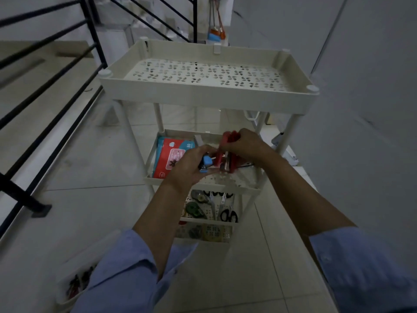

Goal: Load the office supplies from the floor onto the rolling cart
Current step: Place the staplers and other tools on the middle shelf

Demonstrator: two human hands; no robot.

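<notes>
Rolling cart: white, tiered, with perforated shelves; it stood on a tiled floor beside a black railing. Second shelf: a red-and-blue pack of wipes lay at its left side. The shelf below held scissors and tape dispensers. Left hand: fingers curled round a small blue piece, seemingly a stapler, held above the second shelf. Right hand: clamped on a cluster of red pieces, too blurred to name, close against the blue one. Step in hand, as judged: placing a handful of small supplies on the second shelf, right of the wipes. The next move would call for lowering both hands to the shelf floor and releasing inside its low rim. A white bin with further supplies sat on the floor at lower left, so loading appeared unfinished.
</notes>
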